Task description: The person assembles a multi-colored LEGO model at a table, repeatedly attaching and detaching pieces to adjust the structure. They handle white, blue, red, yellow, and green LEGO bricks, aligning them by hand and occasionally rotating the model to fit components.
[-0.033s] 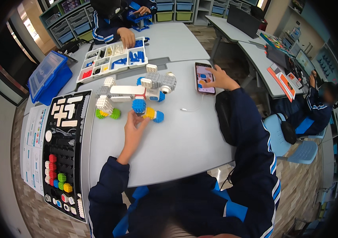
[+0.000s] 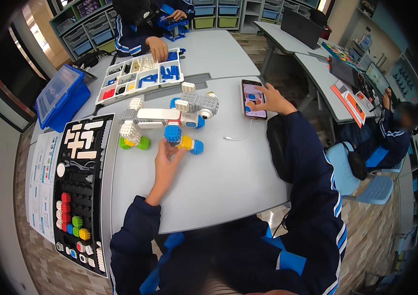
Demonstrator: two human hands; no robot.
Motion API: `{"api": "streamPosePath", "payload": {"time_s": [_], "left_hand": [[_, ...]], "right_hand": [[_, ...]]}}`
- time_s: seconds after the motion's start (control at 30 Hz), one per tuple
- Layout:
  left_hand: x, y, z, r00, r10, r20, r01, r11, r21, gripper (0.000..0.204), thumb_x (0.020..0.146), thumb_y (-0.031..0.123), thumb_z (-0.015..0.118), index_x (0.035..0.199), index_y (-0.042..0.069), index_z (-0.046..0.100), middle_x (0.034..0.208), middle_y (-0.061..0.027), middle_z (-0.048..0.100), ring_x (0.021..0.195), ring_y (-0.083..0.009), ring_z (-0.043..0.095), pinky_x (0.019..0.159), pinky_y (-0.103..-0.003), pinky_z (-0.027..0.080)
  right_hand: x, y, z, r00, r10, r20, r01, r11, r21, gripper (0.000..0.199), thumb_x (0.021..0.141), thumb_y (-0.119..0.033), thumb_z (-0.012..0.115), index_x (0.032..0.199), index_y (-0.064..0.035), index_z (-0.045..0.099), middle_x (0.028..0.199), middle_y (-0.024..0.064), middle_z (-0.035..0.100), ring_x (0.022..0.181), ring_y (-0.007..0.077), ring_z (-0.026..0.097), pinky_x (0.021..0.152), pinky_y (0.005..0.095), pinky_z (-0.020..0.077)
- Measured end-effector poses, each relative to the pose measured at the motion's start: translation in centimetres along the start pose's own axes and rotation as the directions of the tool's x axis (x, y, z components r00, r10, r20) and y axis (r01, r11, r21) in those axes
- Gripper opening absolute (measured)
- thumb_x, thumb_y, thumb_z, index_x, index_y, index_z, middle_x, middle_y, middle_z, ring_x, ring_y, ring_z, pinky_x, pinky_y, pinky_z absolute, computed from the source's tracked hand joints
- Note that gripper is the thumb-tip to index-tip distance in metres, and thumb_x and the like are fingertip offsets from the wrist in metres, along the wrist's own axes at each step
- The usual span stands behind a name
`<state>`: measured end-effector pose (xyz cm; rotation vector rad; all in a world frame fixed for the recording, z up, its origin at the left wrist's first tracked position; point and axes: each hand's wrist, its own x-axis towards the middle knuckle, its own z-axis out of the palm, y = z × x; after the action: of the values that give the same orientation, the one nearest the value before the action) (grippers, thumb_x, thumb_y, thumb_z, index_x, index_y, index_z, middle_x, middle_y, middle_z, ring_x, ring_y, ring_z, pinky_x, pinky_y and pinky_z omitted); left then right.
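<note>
A dog-like model of white and grey building blocks [image 2: 157,114] stands on the near table, with blue, green and yellow blocks at its feet. My left hand [image 2: 166,164] is closed, thumb and fingers holding the lower end of the model's front leg [image 2: 173,132], by the blue and yellow blocks. Part of that grip is hidden behind the blocks. To the right a phone [image 2: 248,105] lies on the table, its lit screen picturing coloured blocks. My right hand [image 2: 275,101] reaches over it with fingers apart, the fingertips at the screen.
At left sits a black parts tray [image 2: 74,182] with coloured blocks, beside an instruction sheet [image 2: 42,182]. Behind the model are a white sorting box [image 2: 108,102] and a blue bin [image 2: 64,103]. A co-worker's hand [image 2: 157,49] reaches into the box. A black case [image 2: 278,147] lies under my right forearm.
Both hands keep nearly the same places. The fingertips over the phone shift slightly, and the picture on its screen looks a little different.
</note>
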<state>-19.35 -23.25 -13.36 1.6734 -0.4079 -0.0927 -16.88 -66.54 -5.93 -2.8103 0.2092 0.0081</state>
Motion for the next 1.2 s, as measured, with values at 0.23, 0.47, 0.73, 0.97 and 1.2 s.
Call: {"api": "streamPosePath", "payload": {"time_s": [0.23,0.47,0.73,0.97,1.2], "left_hand": [[-0.2,0.1,0.2,0.999,0.033,-0.019,-0.033,0.999,0.014,0.049,0.094,0.012,0.071,0.132,-0.004,0.045,0.108,-0.0079,0.061,0.094,-0.0116,0.062,0.086,-0.028,0.049],[-0.1,1.1,0.6,0.999,0.047,-0.008,-0.048,0.992,-0.119,0.049,0.093,0.011,0.072,0.131,-0.004,0.045,0.115,-0.01,0.058,0.102,-0.0151,0.062,0.089,-0.03,0.049],[1.1,1.1,2.0,0.997,-0.025,0.077,0.046,0.96,-0.275,0.056,0.096,0.015,0.07,0.141,0.002,0.039,0.127,-0.0106,0.058,0.117,-0.0191,0.058,0.102,-0.033,0.047],[1.7,0.6,0.9,0.982,-0.064,0.176,0.104,0.968,-0.227,0.049,0.096,0.017,0.07,0.135,0.002,0.045,0.127,-0.0101,0.06,0.117,-0.0183,0.06,0.103,-0.033,0.046],[1.6,1.8,-3.1,0.834,-0.138,0.535,0.275,0.944,-0.184,0.053,0.092,0.013,0.075,0.136,0.003,0.048,0.127,-0.0074,0.062,0.118,-0.0166,0.059,0.105,-0.033,0.044]], "right_hand": [[0.1,0.7,0.2,0.941,-0.13,-0.313,0.2,0.959,0.202,0.039,0.066,-0.025,0.09,0.101,-0.0101,0.08,0.138,0.0335,0.054,0.132,0.0451,0.05,0.108,0.0441,0.0419],[-0.3,0.4,0.2,0.934,-0.113,-0.338,0.196,0.955,0.222,0.028,0.07,-0.021,0.087,0.097,-0.0123,0.082,0.138,0.0281,0.058,0.125,0.0412,0.058,0.107,0.0399,0.043],[-1.0,-0.7,-1.7,0.968,0.054,-0.245,0.125,0.745,0.655,0.039,0.094,-0.02,0.064,0.131,-0.01,0.066,0.144,0.0125,0.057,0.128,0.0241,0.056,0.108,0.0364,0.0402],[-2.9,-3.7,-3.5,0.991,0.078,-0.113,0.069,0.424,0.903,0.036,0.098,-0.022,0.059,0.13,-0.0065,0.065,0.132,0.0035,0.06,0.122,0.0143,0.053,0.108,0.0361,0.0405],[-4.3,-7.7,-1.7,0.996,-0.056,0.068,-0.026,0.546,0.837,0.034,0.097,-0.026,0.064,0.123,-0.0055,0.068,0.123,0.0018,0.065,0.114,0.0113,0.058,0.1,0.031,0.0461]]}}
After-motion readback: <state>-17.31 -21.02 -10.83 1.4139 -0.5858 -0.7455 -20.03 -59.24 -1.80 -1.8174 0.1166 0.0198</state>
